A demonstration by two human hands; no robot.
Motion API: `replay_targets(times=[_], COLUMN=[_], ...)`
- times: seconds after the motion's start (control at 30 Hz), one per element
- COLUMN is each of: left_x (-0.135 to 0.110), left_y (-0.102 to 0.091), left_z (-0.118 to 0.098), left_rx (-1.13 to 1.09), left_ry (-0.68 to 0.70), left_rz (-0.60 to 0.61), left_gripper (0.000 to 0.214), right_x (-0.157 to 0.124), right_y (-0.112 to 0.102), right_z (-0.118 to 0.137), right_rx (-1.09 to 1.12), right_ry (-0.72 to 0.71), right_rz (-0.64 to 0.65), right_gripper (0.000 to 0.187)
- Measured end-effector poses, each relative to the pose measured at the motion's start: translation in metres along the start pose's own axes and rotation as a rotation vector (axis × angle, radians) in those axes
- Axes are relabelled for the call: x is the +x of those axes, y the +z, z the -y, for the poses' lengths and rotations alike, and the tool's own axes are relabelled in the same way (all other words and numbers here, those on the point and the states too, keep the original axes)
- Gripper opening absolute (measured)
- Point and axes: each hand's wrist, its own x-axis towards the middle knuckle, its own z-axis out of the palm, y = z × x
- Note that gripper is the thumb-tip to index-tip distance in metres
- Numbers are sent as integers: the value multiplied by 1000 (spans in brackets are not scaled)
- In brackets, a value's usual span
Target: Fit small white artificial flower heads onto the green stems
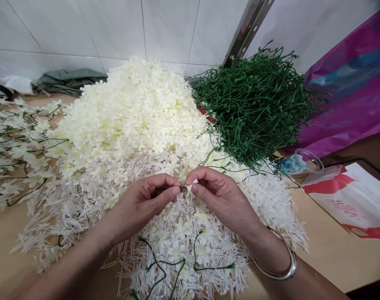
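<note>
In the head view, the left hand and the right hand met fingertip to fingertip above the middle of the table. The left hand was closed in a pinch, thumb and forefinger gripping the end of a thin green stem. The right hand was likewise pinched, holding a small white flower against that stem end. A silver bracelet sat on the right wrist. Directly beneath both hands lay a spread of white spiky pieces, crossed by loose flowered stems. Behind the hands rose a heap of cream flowers, and just beside it, to the right, a heap of bare green stems. Flowered strands lay at the left. A purple bag and a red-and-white bag lay at the right.
</note>
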Motion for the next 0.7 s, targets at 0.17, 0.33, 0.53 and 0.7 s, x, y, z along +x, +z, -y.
replay_targets(times=[0.17,0.33,0.53,0.7], left_x=[0,2,3,4], left_y=[-1,-7,-7,-1], left_z=[1,12,20,23], left_rx=[118,335,345,249], left_ry=[74,171,157,151], left_rz=[-20,-8,-14,-59], left_gripper=[21,20,22,20], right_x=[1,3,4,5], right_y=[-2,-4,-1,1], right_z=[5,2,-6,-9], right_rx=[14,125,225,252], right_ry=[77,216,305,300], right_rz=[79,115,74,52], right_gripper=[14,24,34,33])
